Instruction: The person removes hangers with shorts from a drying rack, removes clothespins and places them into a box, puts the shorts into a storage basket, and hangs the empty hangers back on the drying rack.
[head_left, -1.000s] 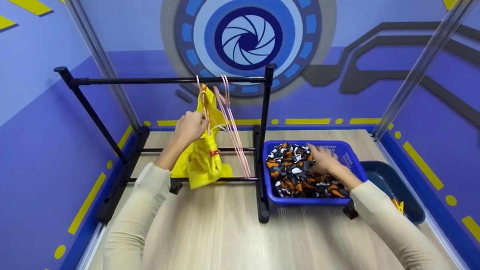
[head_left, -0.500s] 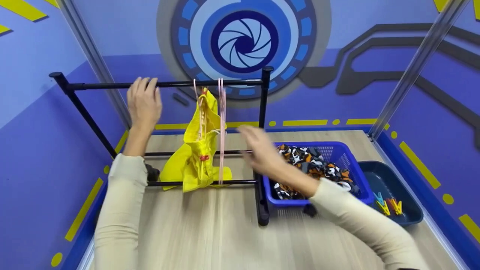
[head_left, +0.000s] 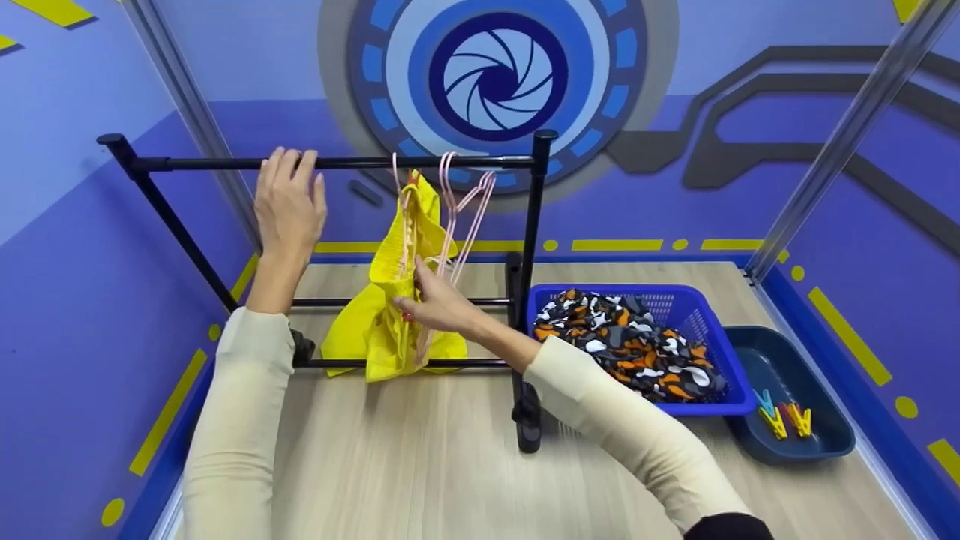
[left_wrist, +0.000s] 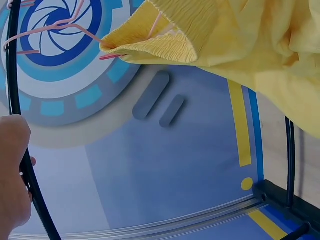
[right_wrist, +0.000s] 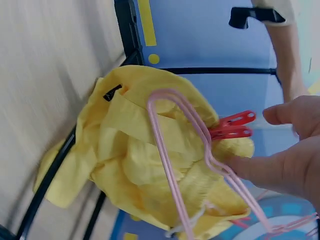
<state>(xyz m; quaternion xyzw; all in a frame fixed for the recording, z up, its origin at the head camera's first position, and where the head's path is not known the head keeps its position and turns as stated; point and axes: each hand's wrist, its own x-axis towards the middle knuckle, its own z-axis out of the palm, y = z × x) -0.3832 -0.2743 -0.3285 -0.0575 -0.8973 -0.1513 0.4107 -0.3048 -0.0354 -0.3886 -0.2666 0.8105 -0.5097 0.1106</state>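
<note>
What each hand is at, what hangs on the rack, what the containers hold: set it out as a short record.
left hand: gripping the rack's top bar
right hand: thumb and forefinger apart, near a red clothespin clipped to the yellow garment
hanging: yellow garment, on a pink hanger
beside it: bare pink hangers
blue basket: camouflage-patterned cloth
dark tray: clothespins
cannot tell: whether the right hand presses the garment

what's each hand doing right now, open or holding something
Left hand: closed around the black tubular top rail.
Right hand: open, holding nothing, at the yellow gathered cloth garment.
</note>
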